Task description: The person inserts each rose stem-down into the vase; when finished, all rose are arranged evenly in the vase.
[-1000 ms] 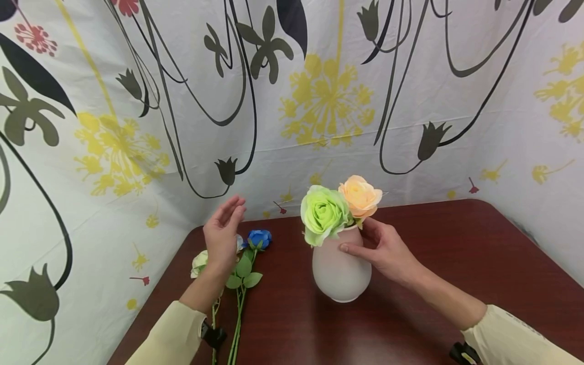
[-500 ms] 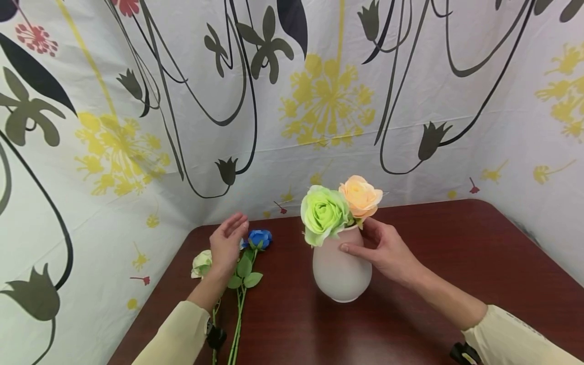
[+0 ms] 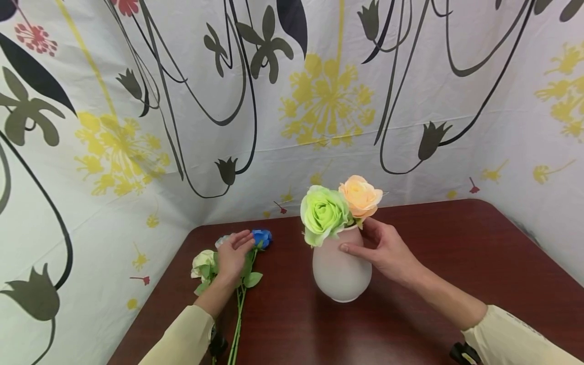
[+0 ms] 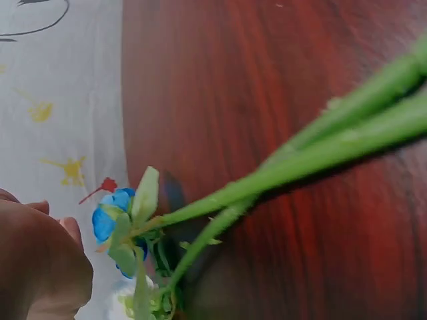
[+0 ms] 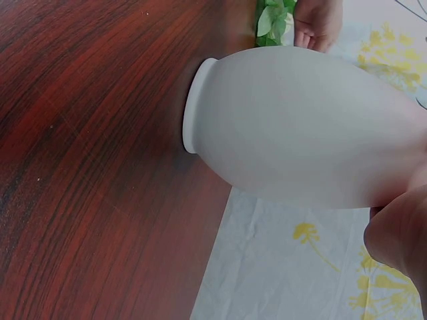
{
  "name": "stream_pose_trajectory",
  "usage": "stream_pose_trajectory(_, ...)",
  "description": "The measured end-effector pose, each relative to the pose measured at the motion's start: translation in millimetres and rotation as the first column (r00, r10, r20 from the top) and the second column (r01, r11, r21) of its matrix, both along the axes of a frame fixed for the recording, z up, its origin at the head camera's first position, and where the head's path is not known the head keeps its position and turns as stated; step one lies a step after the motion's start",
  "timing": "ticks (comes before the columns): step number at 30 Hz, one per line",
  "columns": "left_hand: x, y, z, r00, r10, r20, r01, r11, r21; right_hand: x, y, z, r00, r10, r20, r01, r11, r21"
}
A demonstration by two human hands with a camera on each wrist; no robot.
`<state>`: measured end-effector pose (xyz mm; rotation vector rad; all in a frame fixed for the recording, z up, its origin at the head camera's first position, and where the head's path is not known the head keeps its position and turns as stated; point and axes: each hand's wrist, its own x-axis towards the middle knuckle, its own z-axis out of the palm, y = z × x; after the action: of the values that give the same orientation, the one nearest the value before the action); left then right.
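Observation:
My right hand (image 3: 393, 252) grips the neck of a pale, rounded vase (image 3: 342, 276), thumb in front. Inside the vase stand a green rose (image 3: 323, 213) and a peach rose (image 3: 360, 196). My left hand (image 3: 230, 259), fingers loosely bent and holding nothing, is over several flowers on the left. Beside it show a blue rose (image 3: 262, 238), a cream-white rose (image 3: 202, 264) and a pale bluish bloom (image 3: 222, 240), partly hidden behind the hand. In the left wrist view, green stems (image 4: 287, 167) cross near the camera. The right wrist view shows the vase's foot at the table.
A dark red wood-grain table (image 3: 283, 324) carries everything. Behind and at both sides hangs a white cloth (image 3: 292, 162) with a printed flower pattern. Long flower stems (image 3: 238, 324) run toward the table's near edge beside the left forearm.
My left hand has lowered and shifted slightly right over the flowers, uncovering more of the cream-white rose. The right hand, the vase and its two roses stay in place.

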<state>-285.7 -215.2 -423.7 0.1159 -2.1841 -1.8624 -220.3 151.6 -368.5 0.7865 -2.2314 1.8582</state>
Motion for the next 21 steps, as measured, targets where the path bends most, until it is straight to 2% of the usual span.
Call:
stream_pose_trajectory(8,2.6,-2.0,-9.9,0.997,-0.033,0.069,0.04,0.993,-0.109,0.5,0,-0.2,1.0,-0.003,-0.001,0.003,1.0,0.001)
stream_pose_trajectory(17,7.4,-4.7,-13.4,0.996,-0.04,0.08,0.052,0.986,-0.157,0.6,0,0.0,1.0,-0.008,0.008,0.008,1.0,0.007)
stream_pose_trajectory(21,8.8,-7.3,-14.3,0.996,-0.021,0.082,0.037,0.978,-0.206,0.5,0,-0.1,1.0,-0.008,0.007,0.008,1.0,0.004)
